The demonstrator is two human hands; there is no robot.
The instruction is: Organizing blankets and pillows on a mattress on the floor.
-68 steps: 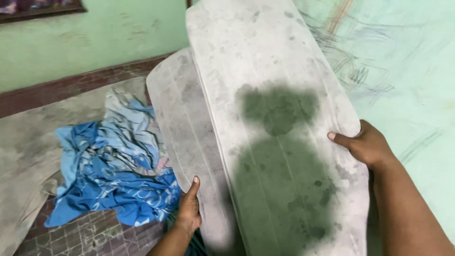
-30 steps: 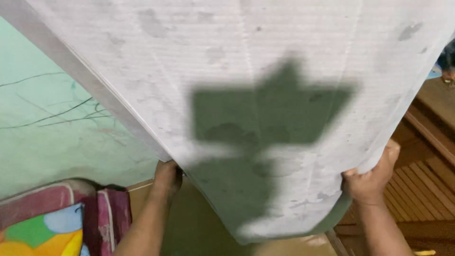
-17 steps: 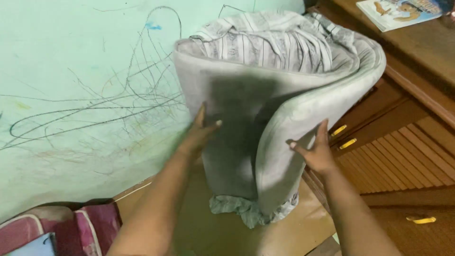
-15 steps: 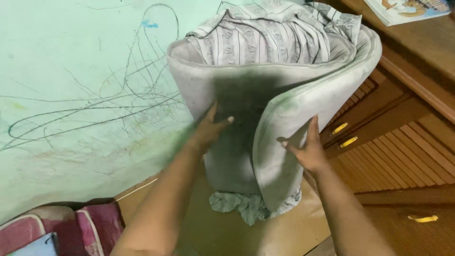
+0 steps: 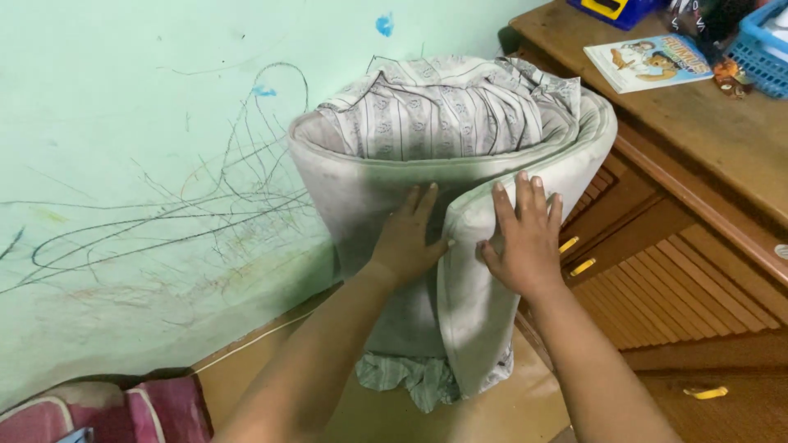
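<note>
In the head view, a rolled grey mattress (image 5: 386, 205) is stood on end in the corner, between the scribbled green wall (image 5: 139, 164) on the left and a wooden cabinet (image 5: 681, 279) on the right. Striped cloth (image 5: 443, 111) is stuffed in its top. The left hand (image 5: 408, 239) is pressed flat, fingers spread, against the roll. The right hand (image 5: 525, 238) is laid open on the loose outer flap (image 5: 476, 312). The flap could spring open, or the roll topple nearer, if pressure is eased.
</note>
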